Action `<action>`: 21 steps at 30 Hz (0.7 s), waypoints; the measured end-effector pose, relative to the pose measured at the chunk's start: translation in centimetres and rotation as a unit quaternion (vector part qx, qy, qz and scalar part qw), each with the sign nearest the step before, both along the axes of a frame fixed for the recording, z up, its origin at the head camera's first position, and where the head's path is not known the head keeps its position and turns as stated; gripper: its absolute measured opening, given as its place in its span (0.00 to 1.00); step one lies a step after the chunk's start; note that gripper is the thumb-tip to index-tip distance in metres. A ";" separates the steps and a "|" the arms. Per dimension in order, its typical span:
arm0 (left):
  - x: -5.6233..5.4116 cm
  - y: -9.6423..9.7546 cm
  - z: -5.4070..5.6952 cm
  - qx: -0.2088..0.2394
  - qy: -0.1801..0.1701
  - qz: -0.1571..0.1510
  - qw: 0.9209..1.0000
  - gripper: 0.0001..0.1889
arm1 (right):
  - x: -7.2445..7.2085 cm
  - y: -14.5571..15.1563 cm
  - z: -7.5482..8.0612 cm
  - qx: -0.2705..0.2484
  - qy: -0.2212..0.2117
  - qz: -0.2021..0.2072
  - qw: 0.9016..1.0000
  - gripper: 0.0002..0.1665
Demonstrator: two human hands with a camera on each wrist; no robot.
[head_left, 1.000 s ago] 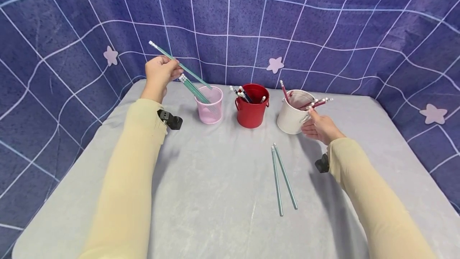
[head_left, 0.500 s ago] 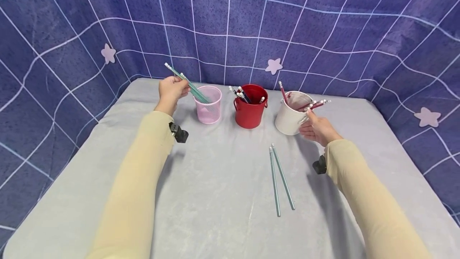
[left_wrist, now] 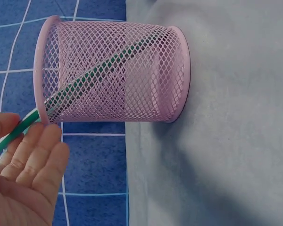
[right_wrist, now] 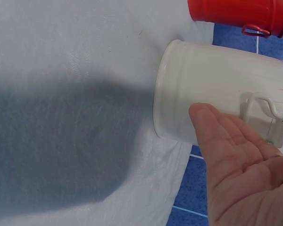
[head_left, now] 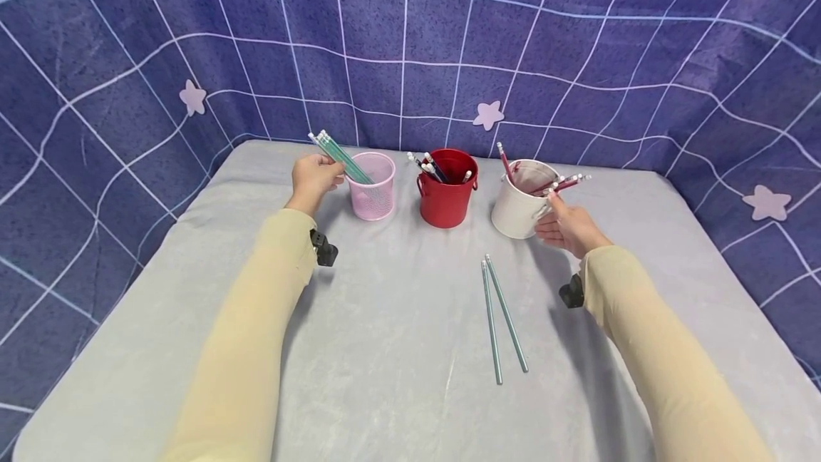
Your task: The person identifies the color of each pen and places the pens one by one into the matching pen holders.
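Observation:
My left hand [head_left: 312,180] is beside the pink mesh pencil cup [left_wrist: 118,70], thumb and a finger pinching a green pencil [left_wrist: 26,121] at the rim; the other fingers extend. Several green pencils [head_left: 349,164] with white erasers lean leftward out of that cup. On the right, my right hand [head_left: 569,228] is at the white bucket [head_left: 518,211], straight fingers along its outside near the wire handle [right_wrist: 264,100]. Its thumb is by the rim and the eraser ends of the dark red pencils [head_left: 569,185]; whether it touches a pencil is hidden.
Between the two containers stands a red bucket [head_left: 445,202] holding dark blue pencils [head_left: 437,168]. Two green pencils [head_left: 505,316] lie on the grey-covered table [head_left: 385,348], their eraser ends close together. A blue gridded curtain [head_left: 410,34] with stars hangs behind.
My left hand has moved right and down, bringing its green pencil from above the pink cup to lean in it beside the others. The right hand stays by the white bucket.

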State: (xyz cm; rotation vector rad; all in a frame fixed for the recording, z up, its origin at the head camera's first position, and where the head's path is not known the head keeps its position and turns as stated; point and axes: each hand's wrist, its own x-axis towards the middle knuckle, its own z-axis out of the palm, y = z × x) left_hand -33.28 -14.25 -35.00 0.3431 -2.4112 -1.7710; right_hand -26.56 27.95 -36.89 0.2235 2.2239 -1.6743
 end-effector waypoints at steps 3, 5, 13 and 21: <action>0.0 0.0 -0.2 -0.057 0.000 0.000 0.998 0.12 | 0.0 0.0 0.0 0.001 0.002 0.000 1.000 0.51; 0.0 0.0 -0.3 -0.094 -0.004 -0.003 0.996 0.14 | 0.0 0.0 0.0 -0.001 0.003 -0.001 1.000 0.52; 0.2 -0.1 -0.9 -0.125 -0.026 -0.014 0.992 0.16 | 0.0 0.0 -0.1 -0.008 0.000 0.000 1.000 0.52; 0.6 0.2 -1.1 -0.073 -0.059 -0.035 0.995 0.19 | -0.1 0.4 -0.1 0.004 0.002 -0.001 1.000 0.51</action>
